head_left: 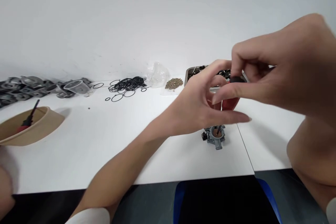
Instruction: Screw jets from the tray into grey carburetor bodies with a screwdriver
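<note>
Two hands at work: the right hand [286, 66] has its fingers closed on one red-and-black screwdriver [231, 103]; the left hand [195, 103] curves beside it, thumb and forefinger wide apart. One carburetor [217, 143] sits below them on the white table [118, 147]; one tan bowl [48, 126] holds another screwdriver [27, 121].

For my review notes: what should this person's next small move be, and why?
Probably steady the grey metal part with the left hand: the shaft of the red-handled tool points down at its round opening, and no fingers visibly grip the part.
</note>
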`<state>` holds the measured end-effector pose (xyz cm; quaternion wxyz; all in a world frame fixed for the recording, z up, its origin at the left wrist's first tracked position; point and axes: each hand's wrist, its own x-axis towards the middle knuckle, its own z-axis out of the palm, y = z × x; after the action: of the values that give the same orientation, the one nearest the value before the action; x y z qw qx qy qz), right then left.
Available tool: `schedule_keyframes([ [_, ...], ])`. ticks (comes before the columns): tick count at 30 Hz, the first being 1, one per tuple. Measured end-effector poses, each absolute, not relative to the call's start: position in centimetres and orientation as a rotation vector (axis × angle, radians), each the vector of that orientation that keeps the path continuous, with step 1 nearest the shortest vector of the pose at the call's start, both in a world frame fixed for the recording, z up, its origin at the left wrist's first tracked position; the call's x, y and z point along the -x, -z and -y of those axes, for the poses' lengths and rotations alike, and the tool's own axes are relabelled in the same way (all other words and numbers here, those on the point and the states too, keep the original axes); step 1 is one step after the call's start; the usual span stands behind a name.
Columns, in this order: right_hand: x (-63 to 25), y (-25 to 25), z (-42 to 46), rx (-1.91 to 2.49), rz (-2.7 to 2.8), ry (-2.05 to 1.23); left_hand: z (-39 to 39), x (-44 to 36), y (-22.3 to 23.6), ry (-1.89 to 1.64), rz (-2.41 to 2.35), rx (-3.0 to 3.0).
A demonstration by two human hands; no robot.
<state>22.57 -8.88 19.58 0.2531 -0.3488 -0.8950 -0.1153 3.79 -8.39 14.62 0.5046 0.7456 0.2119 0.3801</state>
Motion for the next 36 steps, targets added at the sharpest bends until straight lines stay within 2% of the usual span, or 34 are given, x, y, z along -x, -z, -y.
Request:
schedule_keyframes([
  [2,-22.4,-19.7,9.2,0.956,2.417,0.375,8.4,-3.8,-14.6,-0.951,-0.528,-1.774],
  [7,-23.4,-20.5,9.4,0.718,2.656,0.081,8.0,-3.1,-14.8,-0.857,-0.425,-1.784],
  [13,-21.4,-19.8,9.3,1.059,2.421,0.157,8.4,-4.1,-14.4,-0.997,-0.557,-1.783],
  [18,-23.3,-20.2,8.7,0.702,2.586,0.086,7.9,-3.4,-14.7,-0.916,-0.516,-1.736],
  [20,-23.7,-20.2,8.7,0.775,2.579,0.048,7.8,-3.2,-14.9,-0.852,-0.489,-1.783],
  [24,-22.4,-19.8,9.2,1.052,2.429,-0.044,7.9,-3.4,-14.9,-0.945,-0.498,-1.785],
  [29,-23.2,-20.5,8.9,1.04,2.434,-0.131,8.2,-3.2,-15.0,-0.916,-0.534,-1.807],
  [33,-26.2,-20.2,8.3,1.166,2.547,-0.335,8.3,-2.1,-15.5,-0.85,-0.451,-1.905],
  [36,-26.1,-16.8,8.6,1.229,2.651,-0.619,8.4,-1.5,-16.2,-0.885,-0.446,-1.99],
])
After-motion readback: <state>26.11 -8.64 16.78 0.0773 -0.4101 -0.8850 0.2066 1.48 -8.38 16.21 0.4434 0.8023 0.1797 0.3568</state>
